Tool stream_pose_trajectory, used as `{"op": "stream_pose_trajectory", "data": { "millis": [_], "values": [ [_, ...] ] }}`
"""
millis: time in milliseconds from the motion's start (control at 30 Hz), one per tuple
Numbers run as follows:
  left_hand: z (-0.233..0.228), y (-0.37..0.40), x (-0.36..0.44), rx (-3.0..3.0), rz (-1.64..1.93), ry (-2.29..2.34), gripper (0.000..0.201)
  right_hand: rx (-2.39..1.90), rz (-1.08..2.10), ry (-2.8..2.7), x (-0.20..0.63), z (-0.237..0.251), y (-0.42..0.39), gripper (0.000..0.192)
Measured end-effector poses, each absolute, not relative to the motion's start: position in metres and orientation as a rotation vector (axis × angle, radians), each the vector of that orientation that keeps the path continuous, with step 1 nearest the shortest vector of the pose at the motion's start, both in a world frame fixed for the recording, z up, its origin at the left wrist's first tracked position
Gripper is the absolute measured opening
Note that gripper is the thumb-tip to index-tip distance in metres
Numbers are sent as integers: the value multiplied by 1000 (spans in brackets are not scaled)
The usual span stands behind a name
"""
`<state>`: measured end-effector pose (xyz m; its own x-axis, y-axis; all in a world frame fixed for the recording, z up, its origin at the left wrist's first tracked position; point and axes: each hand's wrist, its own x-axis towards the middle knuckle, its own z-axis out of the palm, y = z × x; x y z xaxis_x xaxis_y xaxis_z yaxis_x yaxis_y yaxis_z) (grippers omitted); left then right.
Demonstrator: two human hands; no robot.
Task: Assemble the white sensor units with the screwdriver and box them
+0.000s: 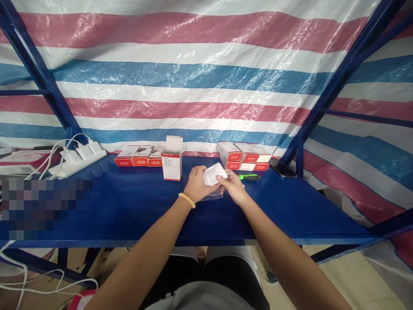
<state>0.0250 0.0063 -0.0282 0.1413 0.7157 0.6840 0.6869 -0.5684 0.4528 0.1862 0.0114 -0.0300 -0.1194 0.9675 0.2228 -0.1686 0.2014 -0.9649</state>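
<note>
Above the middle of the blue table, a white plastic detector [213, 173] with a rounded end is held between both hands. My left hand [195, 183] wraps its left side, a beaded bracelet on the wrist. On the right edge, the fingers of my right hand [232, 185] press, thumb on top. Some clear plastic film [213, 196] shows just below the hands. An upright white and red box [172, 163] printed "DETECTOR" stands with its flaps up, left of my left hand. Beyond my right hand lies a green-handled screwdriver [249, 177], its tip hidden.
Several closed red and white boxes [140, 156] stand at the back left. More boxes [242, 155] are stacked at the back right, with a dark phone [282, 168] beside them. A white power strip [77, 160] with cables lies left. Blue frame posts [335, 77] flank the table.
</note>
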Motion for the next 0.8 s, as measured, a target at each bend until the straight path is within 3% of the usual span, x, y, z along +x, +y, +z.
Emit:
{"op": "stream_pose_trajectory", "data": {
  "millis": [133,267,400,467,567,667,800],
  "values": [
    [-19,4,14,2298,1777,1480,60,-837,1212,-1120,194,-25,12,44],
    [-4,12,-12,1552,2305,1985,67,-798,1238,-911,204,-20,15,43],
    [3,22,-33,1051,2091,2205,92,-775,1273,-791,210,-19,18,39],
    [0,26,-37,1090,1892,2204,101,-751,1298,-748,211,-19,19,38],
    [-9,32,-40,1237,1728,2182,91,-714,1333,-721,212,-19,20,36],
    [-17,37,-41,1492,1874,2017,75,-656,1342,-717,214,-18,19,32],
    [-18,35,-38,1872,2128,1549,74,-576,1335,-692,218,-15,17,28]
  ]
}}
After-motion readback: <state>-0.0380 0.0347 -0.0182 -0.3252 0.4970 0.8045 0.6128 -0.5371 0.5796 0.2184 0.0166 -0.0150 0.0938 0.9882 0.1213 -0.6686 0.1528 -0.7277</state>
